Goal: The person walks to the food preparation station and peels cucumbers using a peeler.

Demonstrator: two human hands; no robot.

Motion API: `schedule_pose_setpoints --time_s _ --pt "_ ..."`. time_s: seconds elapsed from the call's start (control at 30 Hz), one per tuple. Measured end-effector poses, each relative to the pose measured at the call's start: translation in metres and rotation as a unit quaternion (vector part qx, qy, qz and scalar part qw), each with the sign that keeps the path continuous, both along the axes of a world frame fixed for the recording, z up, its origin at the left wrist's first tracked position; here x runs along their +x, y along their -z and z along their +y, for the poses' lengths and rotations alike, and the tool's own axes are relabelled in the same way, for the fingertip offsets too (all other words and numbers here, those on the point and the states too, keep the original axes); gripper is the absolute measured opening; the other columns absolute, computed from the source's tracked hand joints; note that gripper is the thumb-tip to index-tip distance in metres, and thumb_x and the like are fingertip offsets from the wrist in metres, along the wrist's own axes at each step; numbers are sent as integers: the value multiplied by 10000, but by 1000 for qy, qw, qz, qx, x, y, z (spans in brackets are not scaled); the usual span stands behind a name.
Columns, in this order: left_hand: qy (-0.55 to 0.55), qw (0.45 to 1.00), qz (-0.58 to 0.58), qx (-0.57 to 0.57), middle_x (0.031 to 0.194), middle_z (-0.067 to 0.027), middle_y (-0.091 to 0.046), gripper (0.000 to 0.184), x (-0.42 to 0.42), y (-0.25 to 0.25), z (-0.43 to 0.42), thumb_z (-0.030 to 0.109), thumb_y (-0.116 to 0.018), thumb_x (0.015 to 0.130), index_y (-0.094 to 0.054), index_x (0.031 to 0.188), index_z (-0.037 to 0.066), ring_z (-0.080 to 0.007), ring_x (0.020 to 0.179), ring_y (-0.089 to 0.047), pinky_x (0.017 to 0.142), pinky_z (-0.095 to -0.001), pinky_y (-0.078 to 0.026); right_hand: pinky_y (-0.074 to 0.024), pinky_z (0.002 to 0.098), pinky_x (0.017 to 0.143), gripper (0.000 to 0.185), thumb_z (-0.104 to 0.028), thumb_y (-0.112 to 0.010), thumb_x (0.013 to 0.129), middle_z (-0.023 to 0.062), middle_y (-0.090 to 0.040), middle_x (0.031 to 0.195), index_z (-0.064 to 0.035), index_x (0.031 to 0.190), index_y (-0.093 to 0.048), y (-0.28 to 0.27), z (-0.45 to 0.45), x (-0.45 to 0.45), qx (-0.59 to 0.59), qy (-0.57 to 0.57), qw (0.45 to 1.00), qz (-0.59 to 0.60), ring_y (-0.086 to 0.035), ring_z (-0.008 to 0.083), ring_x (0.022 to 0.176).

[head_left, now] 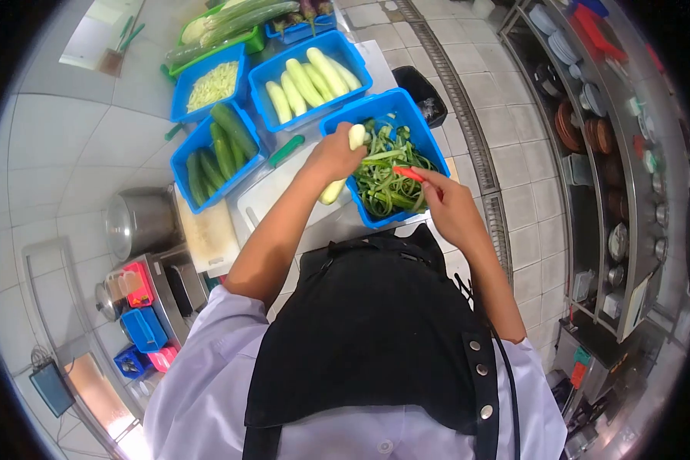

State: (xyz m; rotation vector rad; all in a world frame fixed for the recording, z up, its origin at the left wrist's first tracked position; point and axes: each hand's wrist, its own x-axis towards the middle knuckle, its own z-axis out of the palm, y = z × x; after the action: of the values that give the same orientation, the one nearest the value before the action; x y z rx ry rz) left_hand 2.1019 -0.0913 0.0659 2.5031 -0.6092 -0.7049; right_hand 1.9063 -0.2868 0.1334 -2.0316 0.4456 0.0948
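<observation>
Right hand [451, 205]: fingers pinched on red-handled tool [409, 173], apart from pale cucumber [333, 192]. Cucumber lies left of tool, axis near-left to far-right, by blue tub's [419, 129] left rim. Left hand [339, 156] nearer, wrapped round its middle.

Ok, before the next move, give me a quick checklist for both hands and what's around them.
1. Left hand gripping the pale vegetable: ok.
2. Right hand holding the red-handled tool: ok.
3. Green peelings gathered inside the blue bin: ok.
4. Green handle on the worktop apart from both hands: ok.
5. Tool's cutting edge free of peelings: cannot tell, too small.
</observation>
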Motion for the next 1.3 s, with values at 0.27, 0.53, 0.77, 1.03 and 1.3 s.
schedule_pose_setpoints --time_s 0.27,0.53,0.77,1.03,1.3 --pt "-148 871 373 -283 1037 -88 -656 452 -12 -47 -3 431 -490 1105 -561 1331 47 -164 816 -645 709 -349 -575 -536 370 792 351 -189 -526 1071 241 -736 1062 -67 1367 -671 18 -6 13 79 15 993 -86 -700 309 834" --pt "-178 827 317 -428 995 -86 -661 638 -42 -59 -30 612 -358 1100 -578 1297 47 -192 829 -659 711 -366 -583 -536 411 778 347 -137 -535 1045 233 -722 971 -79 1356 -678 -42 6 56 -39 3 983 -178 -710 340 846" --pt "-192 822 293 -449 987 -109 -666 639 -40 -62 -29 588 -329 1115 -600 1290 36 -201 851 -680 735 -360 -597 -539 470 768 335 -91 -562 999 246 -712 930 -39 1303 -693 -42 17 52 -82 -29 969 -233 -698 406 873" --pt "-276 725 334 -535 1046 -126 -675 578 -33 -39 -44 513 -372 1132 -594 1300 6 -222 931 -675 900 -387 -582 -518 523 760 351 -63 -604 961 254 -705 905 -46 1299 -696 -30 30 40 -108 -29 976 -186 -680 429 835" --pt "-350 655 311 -593 949 -131 -637 556 23 -1 -24 496 -243 1151 -575 1208 53 -254 847 -626 773 -405 -557 -520 504 744 353 -63 -577 975 263 -704 917 -53 1307 -694 -22 43 2 -91 -101 983 -127 -683 430 825"
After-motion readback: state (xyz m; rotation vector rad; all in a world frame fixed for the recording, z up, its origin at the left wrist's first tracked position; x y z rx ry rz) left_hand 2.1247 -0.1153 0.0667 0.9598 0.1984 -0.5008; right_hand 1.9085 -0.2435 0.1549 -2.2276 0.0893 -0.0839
